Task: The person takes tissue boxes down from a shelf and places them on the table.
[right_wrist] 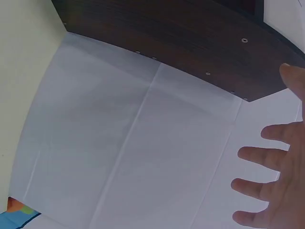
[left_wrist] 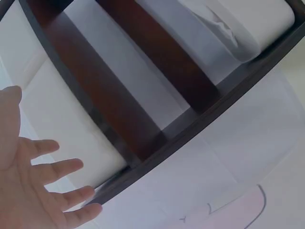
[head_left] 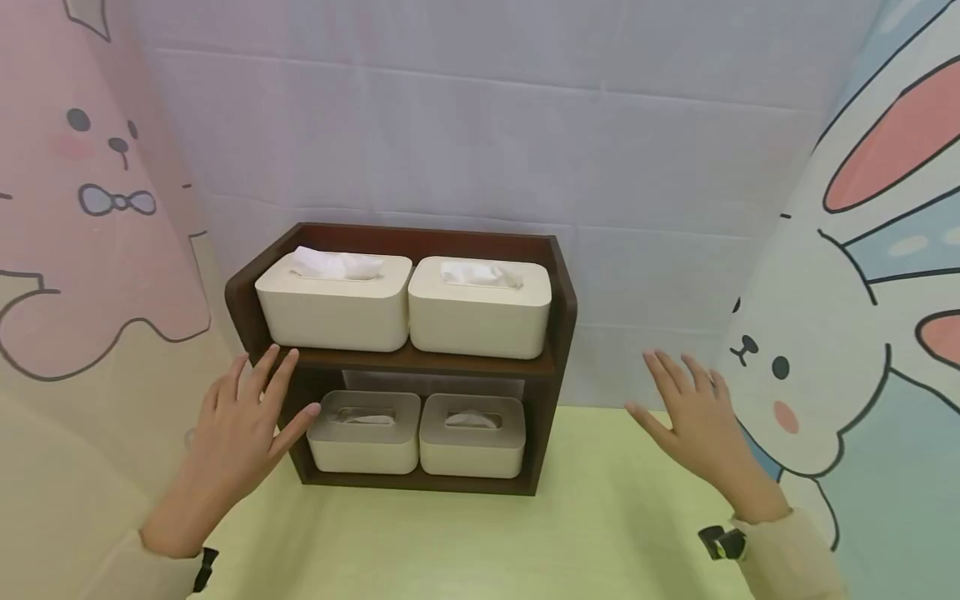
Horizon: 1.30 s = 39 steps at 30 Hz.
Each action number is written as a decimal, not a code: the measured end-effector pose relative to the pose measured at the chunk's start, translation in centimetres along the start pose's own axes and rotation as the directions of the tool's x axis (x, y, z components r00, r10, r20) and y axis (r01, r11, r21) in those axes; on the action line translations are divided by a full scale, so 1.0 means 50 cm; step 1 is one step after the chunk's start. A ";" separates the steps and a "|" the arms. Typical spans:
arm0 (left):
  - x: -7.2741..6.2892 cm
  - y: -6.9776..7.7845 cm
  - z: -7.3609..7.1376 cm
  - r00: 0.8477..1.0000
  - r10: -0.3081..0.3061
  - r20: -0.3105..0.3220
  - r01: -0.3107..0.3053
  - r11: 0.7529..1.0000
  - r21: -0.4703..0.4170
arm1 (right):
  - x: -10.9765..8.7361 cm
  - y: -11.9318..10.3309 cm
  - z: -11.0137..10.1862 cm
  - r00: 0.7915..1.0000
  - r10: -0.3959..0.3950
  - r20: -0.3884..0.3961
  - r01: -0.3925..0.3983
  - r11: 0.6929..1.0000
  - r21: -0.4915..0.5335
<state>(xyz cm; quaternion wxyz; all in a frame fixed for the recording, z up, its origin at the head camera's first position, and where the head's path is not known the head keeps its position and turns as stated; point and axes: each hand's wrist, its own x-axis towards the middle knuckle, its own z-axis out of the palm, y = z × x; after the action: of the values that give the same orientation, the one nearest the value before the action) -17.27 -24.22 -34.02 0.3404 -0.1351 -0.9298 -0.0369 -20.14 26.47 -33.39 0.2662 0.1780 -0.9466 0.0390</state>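
Observation:
A dark brown two-tier wooden shelf (head_left: 438, 364) stands against the back cloth. Its upper tier carries two larger white tissue boxes, a left one (head_left: 333, 312) and a right one (head_left: 480, 321), each with tissue showing on top. On the lower tier sit two smaller boxes with grey lids, one at left (head_left: 363, 454) and one at right (head_left: 472, 458). My left hand (head_left: 236, 425), fingers spread, hovers before the shelf's left side and holds nothing. Off to the right of the shelf, my right hand (head_left: 693, 421) is raised with spread fingers, also holding nothing.
The shelf rests on a pale yellow-green tabletop (head_left: 420, 542). Behind it hangs a pale plain cloth (head_left: 480, 150). A pink cartoon curtain (head_left: 97, 275) closes the left side, and a rabbit-print curtain (head_left: 840, 375) the right.

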 end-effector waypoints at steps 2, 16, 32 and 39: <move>0.015 0.001 -0.006 0.999 0.018 -0.049 -0.018 1.000 -0.006 | 0.020 -0.005 -0.010 0.999 -0.026 -0.041 0.026 1.000 0.000; 0.110 -0.014 -0.048 0.973 0.077 -0.219 -0.079 0.997 -0.001 | 0.142 -0.073 -0.063 0.979 -0.128 -0.159 0.134 0.991 0.024; 0.173 -0.070 -0.058 0.994 -0.051 -0.094 0.055 0.998 0.031 | 0.224 -0.137 -0.072 0.987 -0.122 -0.107 0.122 0.993 -0.006; 0.178 -0.089 -0.051 0.993 -0.112 -0.031 0.113 0.993 0.037 | 0.237 -0.141 -0.057 0.981 -0.118 -0.157 0.116 0.993 -0.022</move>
<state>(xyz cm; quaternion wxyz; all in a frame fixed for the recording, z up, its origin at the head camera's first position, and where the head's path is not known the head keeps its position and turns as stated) -23.44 -26.90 -26.24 0.3537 -0.0754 -0.9314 -0.0400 -25.66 16.62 -24.97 0.3430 0.2282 -0.9107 0.0314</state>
